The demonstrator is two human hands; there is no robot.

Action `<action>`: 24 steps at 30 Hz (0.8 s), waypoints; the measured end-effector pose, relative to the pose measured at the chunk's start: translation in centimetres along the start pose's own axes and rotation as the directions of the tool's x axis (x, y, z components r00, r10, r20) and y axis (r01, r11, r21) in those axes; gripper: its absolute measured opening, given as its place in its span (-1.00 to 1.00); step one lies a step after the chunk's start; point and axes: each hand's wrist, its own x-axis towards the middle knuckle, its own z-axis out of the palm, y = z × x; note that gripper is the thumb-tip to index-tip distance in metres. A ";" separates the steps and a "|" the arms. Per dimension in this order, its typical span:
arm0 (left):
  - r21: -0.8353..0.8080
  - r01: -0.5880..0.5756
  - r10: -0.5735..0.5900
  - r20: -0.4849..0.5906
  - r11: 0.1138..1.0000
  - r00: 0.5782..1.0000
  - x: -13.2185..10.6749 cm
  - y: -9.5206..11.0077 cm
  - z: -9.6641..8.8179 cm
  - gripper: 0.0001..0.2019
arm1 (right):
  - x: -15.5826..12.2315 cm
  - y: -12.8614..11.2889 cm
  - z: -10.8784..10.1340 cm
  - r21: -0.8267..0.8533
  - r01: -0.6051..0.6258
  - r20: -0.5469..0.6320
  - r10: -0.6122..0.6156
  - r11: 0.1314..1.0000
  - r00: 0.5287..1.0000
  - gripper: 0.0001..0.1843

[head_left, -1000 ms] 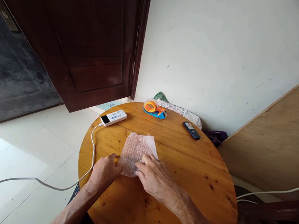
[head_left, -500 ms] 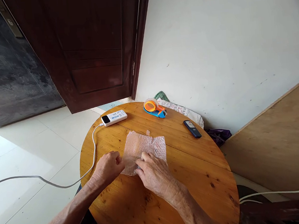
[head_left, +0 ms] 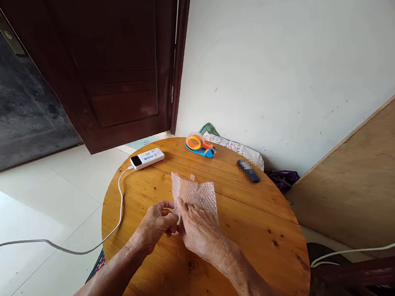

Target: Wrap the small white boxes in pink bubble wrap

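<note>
A sheet of clear bubble wrap (head_left: 199,195) lies on the round wooden table, its left edge lifted and folded upward. My left hand (head_left: 160,219) pinches that left edge, thumb and fingers closed on it. Right beside it, my right hand (head_left: 200,227) presses down over the near part of the wrap, with its fingers curled on the plastic. The fingertips of both hands nearly meet. Whatever may lie under my right palm is hidden.
A white power bank (head_left: 147,158) with a cable (head_left: 121,199) sits at the back left. An orange and blue tape dispenser (head_left: 200,145) stands at the far edge. A dark, blurred object (head_left: 249,170) lies to the right. A small tape piece (head_left: 192,177) sits behind the wrap.
My left hand has moved right and closed on the bubble wrap's left edge, which now stands up. My right hand stays on the wrap. The view has shifted slightly.
</note>
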 end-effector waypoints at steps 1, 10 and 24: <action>0.026 -0.011 0.011 -0.004 1.000 1.000 0.1 0.0 0.2 -0.61 | 0.0 0.0 0.0 0.000 -0.004 0.000 0.004 1.000 1.000 -0.34; 0.198 -0.035 0.010 0.123 0.980 0.992 0.3 0.5 0.8 -0.47 | -1.1 2.3 -1.1 0.283 0.145 -0.051 -0.136 0.948 0.989 -0.32; 0.906 -0.187 0.220 0.108 0.379 0.969 -0.4 0.9 2.8 -0.85 | -7.9 8.4 4.2 0.592 -0.334 -0.162 0.514 0.733 0.842 -0.41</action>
